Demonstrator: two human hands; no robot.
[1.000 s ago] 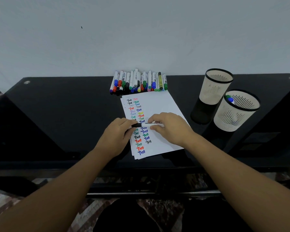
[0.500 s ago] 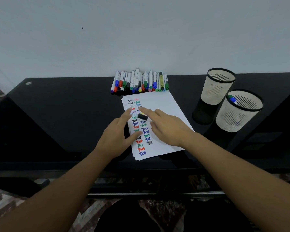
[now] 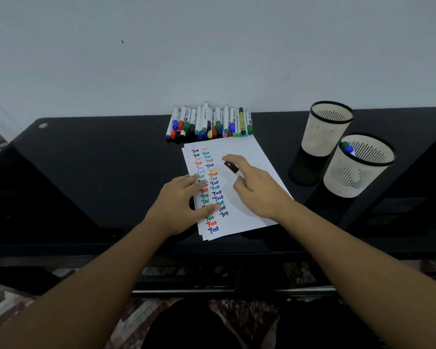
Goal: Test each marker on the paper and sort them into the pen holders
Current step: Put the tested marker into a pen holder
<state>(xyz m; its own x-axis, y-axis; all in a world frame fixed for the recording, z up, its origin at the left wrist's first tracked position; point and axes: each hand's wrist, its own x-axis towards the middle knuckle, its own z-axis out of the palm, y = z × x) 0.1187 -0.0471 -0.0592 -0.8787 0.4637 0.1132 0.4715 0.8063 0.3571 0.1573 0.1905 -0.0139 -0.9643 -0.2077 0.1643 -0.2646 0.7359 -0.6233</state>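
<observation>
1. The right hand (image 3: 258, 191) holds a black-capped marker (image 3: 233, 168) above the upper middle of the paper (image 3: 249, 159); the marker's capped end points up and left, away from the wrist, and its white barrel disappears under the fingers. The forefinger stretches along it while the other fingers curl beneath, so the hand grips the marker.
2. The left hand (image 3: 179, 205) lies flat on the left part of the paper with fingers spread and straight, pressing the sheet down and covering part of the two columns of coloured "Test" words (image 3: 212, 192). It holds nothing.
3. The two hands are apart, with a strip of written paper showing between them.
4. The remaining markers (image 3: 208, 122) lie in a close row at the back of the table (image 3: 98, 167), just beyond the paper's far edge, caps toward the person.
5. Two pale slotted pen holders stand to the right of the paper. The far holder (image 3: 325, 132) is nearer the wall; I cannot see anything inside it. The near holder (image 3: 358, 172) stands just beside it toward the person and shows a blue and a green cap at its left rim.
6. The right edge of the paper runs close to the reflection of the far holder. Dark tabletop lies open between the right hand and the holders, and a wider stretch lies left of the paper.
7. The paper's near corner reaches almost to the table's front edge.
</observation>
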